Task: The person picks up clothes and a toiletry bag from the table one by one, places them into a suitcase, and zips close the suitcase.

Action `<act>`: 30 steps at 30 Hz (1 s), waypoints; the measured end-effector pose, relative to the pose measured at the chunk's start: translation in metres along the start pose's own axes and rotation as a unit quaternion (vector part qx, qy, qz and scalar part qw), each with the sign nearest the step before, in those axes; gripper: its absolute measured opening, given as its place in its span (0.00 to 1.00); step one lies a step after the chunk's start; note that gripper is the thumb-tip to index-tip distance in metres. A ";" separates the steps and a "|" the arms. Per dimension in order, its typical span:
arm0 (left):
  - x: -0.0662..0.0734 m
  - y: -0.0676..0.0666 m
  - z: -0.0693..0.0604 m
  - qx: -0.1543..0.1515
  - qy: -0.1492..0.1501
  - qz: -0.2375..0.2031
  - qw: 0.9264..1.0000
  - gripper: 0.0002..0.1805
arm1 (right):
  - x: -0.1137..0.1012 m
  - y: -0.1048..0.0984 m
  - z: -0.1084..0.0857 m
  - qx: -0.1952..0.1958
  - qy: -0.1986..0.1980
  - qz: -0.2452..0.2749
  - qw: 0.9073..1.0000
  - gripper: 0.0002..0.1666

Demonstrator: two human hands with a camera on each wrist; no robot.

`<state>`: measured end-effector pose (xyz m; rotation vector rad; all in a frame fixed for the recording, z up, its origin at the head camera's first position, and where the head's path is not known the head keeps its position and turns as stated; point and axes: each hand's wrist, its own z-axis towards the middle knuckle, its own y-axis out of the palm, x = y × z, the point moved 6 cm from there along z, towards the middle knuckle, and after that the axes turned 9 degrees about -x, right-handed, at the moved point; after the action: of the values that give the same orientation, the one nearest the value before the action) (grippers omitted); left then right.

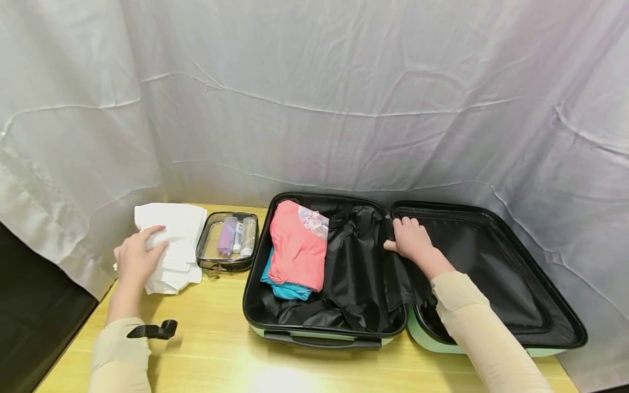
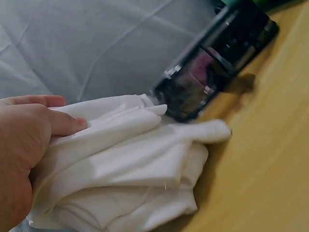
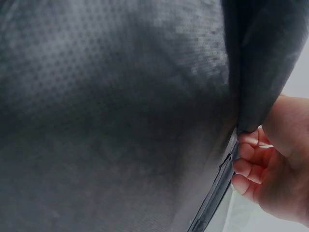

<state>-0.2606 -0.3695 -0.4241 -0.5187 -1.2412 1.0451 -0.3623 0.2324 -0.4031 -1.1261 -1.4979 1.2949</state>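
Note:
A stack of folded white cloths point(image 1: 184, 232) lies at the left of the table, its layered edges showing in the left wrist view. My left hand point(image 1: 137, 255) is at its left side, with thumb and forefinger stretched over the top; the other fingers are hidden. To the right, an open suitcase point(image 1: 326, 329) holds a folded coral shirt point(image 1: 297, 245) above blue fabric point(image 1: 290, 290). My right hand point(image 1: 411, 240) grips the black lining flap point(image 1: 397, 278) near the hinge. In the right wrist view, fingers point(image 3: 248, 166) curl against the flap's zipped edge.
A clear, black-trimmed toiletry pouch point(image 1: 208, 240) with small bottles and a purple item stands between cloths and suitcase. The other suitcase half point(image 1: 491, 273) lies open at right. Grey curtain point(image 1: 314, 109) hangs behind the wooden table point(image 1: 221, 338).

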 end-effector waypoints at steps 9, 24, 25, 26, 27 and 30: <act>0.017 -0.024 0.001 0.042 0.017 -0.011 0.999 0.21 | 0.001 0.001 0.001 -0.002 0.002 0.002 1.000 0.36; 0.062 -0.047 0.001 0.099 0.067 -0.043 0.992 0.20 | 0.000 0.001 0.002 -0.001 0.001 0.000 1.000 0.37; 0.066 -0.048 0.001 0.103 0.070 -0.048 0.991 0.20 | 0.000 0.002 0.003 0.000 0.001 0.001 1.000 0.37; 0.069 -0.048 0.002 0.105 0.073 -0.052 0.990 0.20 | 0.000 0.002 0.003 0.000 0.002 0.001 1.000 0.37; 0.072 -0.048 0.003 0.106 0.075 -0.056 0.990 0.20 | 0.001 0.002 0.003 0.000 0.002 0.000 1.000 0.37; 0.079 -0.047 0.005 0.113 0.077 -0.069 0.988 0.20 | 0.002 0.003 0.003 0.001 0.002 -0.001 1.000 0.37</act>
<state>-0.2512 -0.3246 -0.3445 -0.3270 -0.9937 0.9942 -0.3651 0.2342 -0.4060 -1.1258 -1.4931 1.2918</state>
